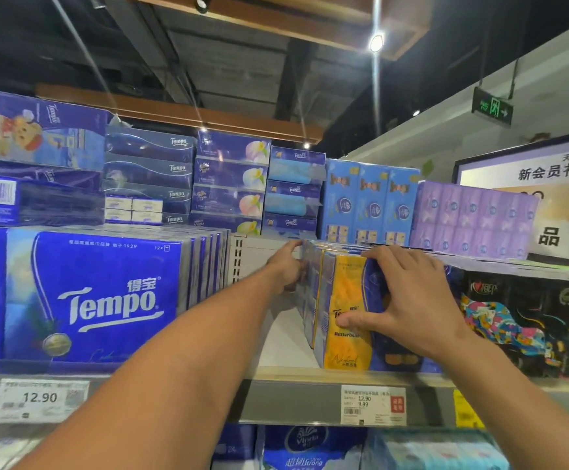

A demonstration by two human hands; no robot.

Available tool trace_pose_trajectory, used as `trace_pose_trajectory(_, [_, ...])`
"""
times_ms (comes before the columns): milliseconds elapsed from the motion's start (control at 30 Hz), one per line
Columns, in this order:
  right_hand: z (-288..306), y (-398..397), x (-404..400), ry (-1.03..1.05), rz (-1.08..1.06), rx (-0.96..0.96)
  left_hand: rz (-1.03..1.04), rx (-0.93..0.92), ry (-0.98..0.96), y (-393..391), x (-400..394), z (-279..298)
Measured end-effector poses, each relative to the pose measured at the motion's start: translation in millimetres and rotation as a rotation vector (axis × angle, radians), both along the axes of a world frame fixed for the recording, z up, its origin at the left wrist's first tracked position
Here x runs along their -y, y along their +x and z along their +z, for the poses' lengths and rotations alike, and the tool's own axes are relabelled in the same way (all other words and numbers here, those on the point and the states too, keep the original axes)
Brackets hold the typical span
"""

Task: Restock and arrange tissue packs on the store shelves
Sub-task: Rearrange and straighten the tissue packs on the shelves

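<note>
Both forearms are reaching up from the bottom of the frame toward the middle shelf, the left arm running diagonally from the lower left and the right arm coming in from the lower right. The right hand is lying over the front of a row of yellow and blue tissue packs standing upright at the center right of the frame; its fingers are spreading across the top front edge while the thumb is pressing against the yellow face lower down, so the hand is grasping the front pack between thumb and fingers. The left hand is reaching deeper into the shelf, just left of the same row, with its fingers curling against the row's left side near the back; whether it is truly gripping a pack or only pressing on it, I cannot tell. Left of that hand a bare gap of shelf floor is showing, and beyond it large blue tissue packs are filling the left of the frame. Stacked tissue boxes are sitting on the shelf above, in the upper middle. A price tag is hanging on the shelf edge below the yellow packs, and another price label is sitting at the lower left.
</note>
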State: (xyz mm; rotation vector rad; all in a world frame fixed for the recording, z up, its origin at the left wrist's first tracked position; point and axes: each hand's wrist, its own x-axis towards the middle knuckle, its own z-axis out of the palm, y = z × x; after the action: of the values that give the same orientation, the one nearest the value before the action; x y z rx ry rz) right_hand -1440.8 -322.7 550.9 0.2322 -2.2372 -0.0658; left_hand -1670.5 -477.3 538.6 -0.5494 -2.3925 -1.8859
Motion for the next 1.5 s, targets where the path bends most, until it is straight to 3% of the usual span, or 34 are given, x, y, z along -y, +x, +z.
trace_pose_trajectory(333, [1.2, 9.7, 1.6, 0.041, -0.04, -0.011, -0.067, 0.156, 0.195, 29.6, -6.1, 5.4])
trace_pose_trajectory(600, [0.4, 8.8, 0.0, 0.058, -0.014, -0.007, -0.013, 0.202, 0.174, 88.7, 18.7, 10.2])
trace_pose_trajectory(867, [-4.4, 51.0, 10.3, -0.061, 0.054, 0.024, 0.142, -0.034, -0.022, 181.2, 40.3, -9.2])
trace_pose_trajectory(967, [-19.0, 92.9, 21.7, -0.153, 0.066, 0.075, 0.253, -0.212, -0.119, 228.4, 49.5, -23.3])
trace_pose_trajectory(1067, [-46.0, 150.8, 32.7, -0.246, 0.08, 0.078, 0.301, -0.387, -0.067, 285.8, 54.9, -44.4])
trace_pose_trajectory(1233, [-125.2, 274.9, 48.1, -0.43, -0.104, 0.065, 0.026, -0.398, 0.079, 375.0, 49.7, -119.8])
trace_pose_trajectory(1500, [-257.1, 535.9, 74.1, -0.762, -0.586, 0.152, -0.58, -0.176, -0.176, 587.7, -2.5, -236.6])
